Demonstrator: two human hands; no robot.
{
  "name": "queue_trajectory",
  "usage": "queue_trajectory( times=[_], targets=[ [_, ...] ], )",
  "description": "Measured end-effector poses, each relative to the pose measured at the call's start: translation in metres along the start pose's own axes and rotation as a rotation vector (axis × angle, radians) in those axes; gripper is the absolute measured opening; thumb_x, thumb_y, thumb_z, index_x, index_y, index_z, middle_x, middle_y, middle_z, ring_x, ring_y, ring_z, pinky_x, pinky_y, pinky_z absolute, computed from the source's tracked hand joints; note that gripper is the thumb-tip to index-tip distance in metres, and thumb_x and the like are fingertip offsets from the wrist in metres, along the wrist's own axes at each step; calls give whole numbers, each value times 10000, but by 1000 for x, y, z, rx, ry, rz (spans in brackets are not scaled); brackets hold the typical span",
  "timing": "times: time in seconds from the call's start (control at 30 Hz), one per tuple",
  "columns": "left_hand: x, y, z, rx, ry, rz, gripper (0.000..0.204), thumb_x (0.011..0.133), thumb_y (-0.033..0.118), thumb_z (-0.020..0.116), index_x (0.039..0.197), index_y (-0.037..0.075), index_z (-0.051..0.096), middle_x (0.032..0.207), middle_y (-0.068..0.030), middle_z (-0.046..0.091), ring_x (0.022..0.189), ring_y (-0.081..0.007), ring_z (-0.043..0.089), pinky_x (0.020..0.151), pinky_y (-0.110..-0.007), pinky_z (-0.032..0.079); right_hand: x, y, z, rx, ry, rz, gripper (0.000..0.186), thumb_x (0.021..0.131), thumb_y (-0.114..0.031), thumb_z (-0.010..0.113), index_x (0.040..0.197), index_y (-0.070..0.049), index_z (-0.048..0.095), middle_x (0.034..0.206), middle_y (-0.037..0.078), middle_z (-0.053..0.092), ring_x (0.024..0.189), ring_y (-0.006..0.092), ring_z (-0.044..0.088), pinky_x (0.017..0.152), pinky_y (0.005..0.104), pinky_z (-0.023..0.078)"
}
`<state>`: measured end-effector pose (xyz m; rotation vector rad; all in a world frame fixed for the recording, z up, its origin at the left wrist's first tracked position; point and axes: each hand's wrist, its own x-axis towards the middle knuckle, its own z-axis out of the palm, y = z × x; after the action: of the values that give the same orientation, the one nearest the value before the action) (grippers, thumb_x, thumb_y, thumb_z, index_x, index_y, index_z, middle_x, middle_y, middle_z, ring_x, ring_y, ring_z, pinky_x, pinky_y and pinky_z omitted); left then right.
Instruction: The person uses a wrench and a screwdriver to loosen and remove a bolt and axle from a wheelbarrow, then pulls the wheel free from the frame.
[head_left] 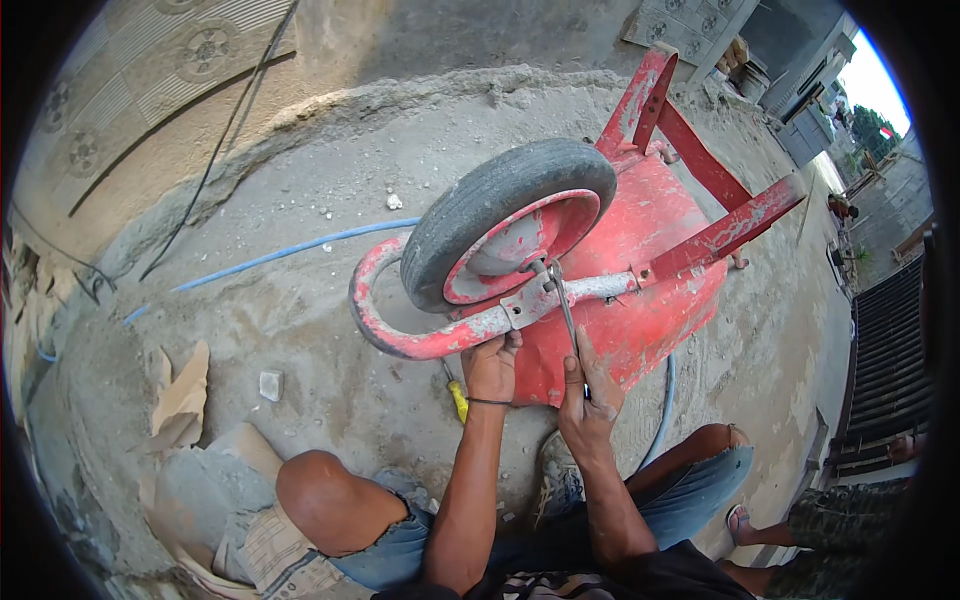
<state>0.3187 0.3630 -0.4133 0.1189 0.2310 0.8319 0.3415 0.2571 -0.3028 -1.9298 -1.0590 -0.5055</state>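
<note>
A red wheelbarrow lies upturned in front of me, its paint worn. Its black-tyred wheel stands up within the bent tube frame. My right hand holds a slim metal wrench, thumb and fingers along its shank. The wrench's far end meets the axle nut beside the wheel hub. My left hand is closed at the underside of the frame, just below the axle bracket; the tube partly hides its fingertips. A yellow-handled screwdriver lies on the ground beside my left wrist.
A blue hose runs across the dusty ground behind the wheel and under the wheelbarrow. Torn brown paper and a small grey block lie at left. Another person's sandalled foot is at lower right, near a dark slatted gate.
</note>
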Motion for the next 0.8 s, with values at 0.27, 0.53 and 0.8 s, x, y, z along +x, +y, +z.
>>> queue_trajectory(
  times=[0.27, 0.53, 0.8],
  targets=[
    [-2, 5, -62, 519, 491, 89, 152, 855, -20, 585, 991, -6, 652, 863, -83, 655, 650, -174, 588, 568, -311, 473, -50, 8, -14, 710, -115, 617, 294, 967, -179, 577, 1180, 23, 578, 695, 1, 537, 635, 76, 521, 532, 256, 410],
    [-15, 48, -147, 1481, 1156, 205, 249, 805, 102, 626, 986, -64, 661, 802, -80, 645, 640, -156, 555, 565, -286, 442, -132, 60, 28, 107, -1220, 474, 304, 886, -238, 612, 1068, -12, 523, 893, 238, 637, 875, 390, 634, 742, 487, 475],
    [-27, 81, -14, 901, 991, 893, 170, 886, 143, 570, 955, -5, 523, 872, -57, 491, 726, -167, 488, 653, -332, 431, -85, 33, 31, 51, -804, 340, 439, 826, -256, 710, 1170, -17, 576, 1113, 197, 629, 1018, 387, 603, 865, 444, 489]
  ],
)
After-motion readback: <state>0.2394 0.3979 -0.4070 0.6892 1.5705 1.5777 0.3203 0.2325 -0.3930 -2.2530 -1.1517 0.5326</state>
